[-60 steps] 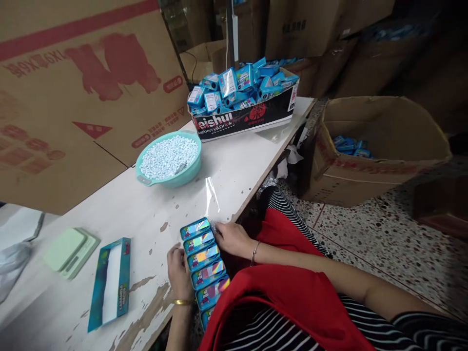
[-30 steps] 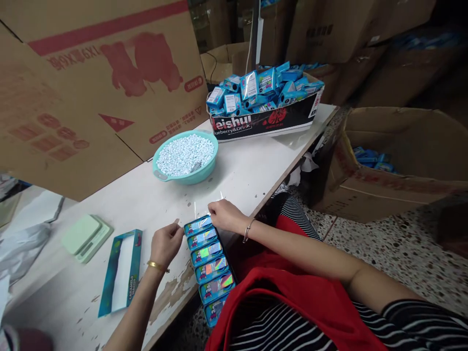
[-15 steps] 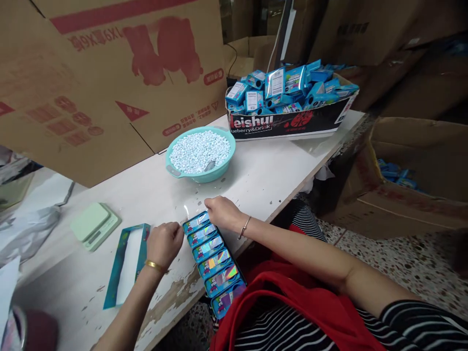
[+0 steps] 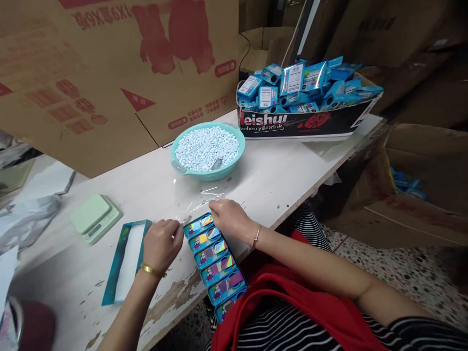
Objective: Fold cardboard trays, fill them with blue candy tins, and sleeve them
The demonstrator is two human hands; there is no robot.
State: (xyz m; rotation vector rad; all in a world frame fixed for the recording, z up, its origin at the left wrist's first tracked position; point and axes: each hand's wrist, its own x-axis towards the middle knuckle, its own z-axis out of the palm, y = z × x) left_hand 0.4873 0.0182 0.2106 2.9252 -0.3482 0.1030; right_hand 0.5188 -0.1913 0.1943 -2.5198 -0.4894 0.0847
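A row of several small blue boxes [image 4: 214, 256] runs from the table's front part down towards my lap, its near end behind the red apron. Rainbow glints lie over the boxes, and clear plastic film [image 4: 204, 199] shines just beyond their far end. My left hand [image 4: 163, 243] is closed at the far left corner of the row. Across from it my right hand [image 4: 232, 219] is pinched at the far right corner. Both appear to grip the film's edges, though my fingers hide most of the grip. Left of my left hand lies a blue open-topped box frame [image 4: 122, 263], pale inside.
Beyond my hands stands a turquoise bowl [image 4: 179, 167] of pale blue pellets with a grey scoop [image 4: 217, 164]. A black carton [image 4: 307, 124] heaped with blue packets is at the back right. A green scale [image 4: 95, 218] sits left, before a big cardboard box [image 4: 109, 97]. The table edge [image 4: 310, 181] slopes right.
The view has shifted slightly. Brighter glints now show on the clear film beyond the row, and my right hand sits slightly further right. Both hands stay closed at the row's far end.
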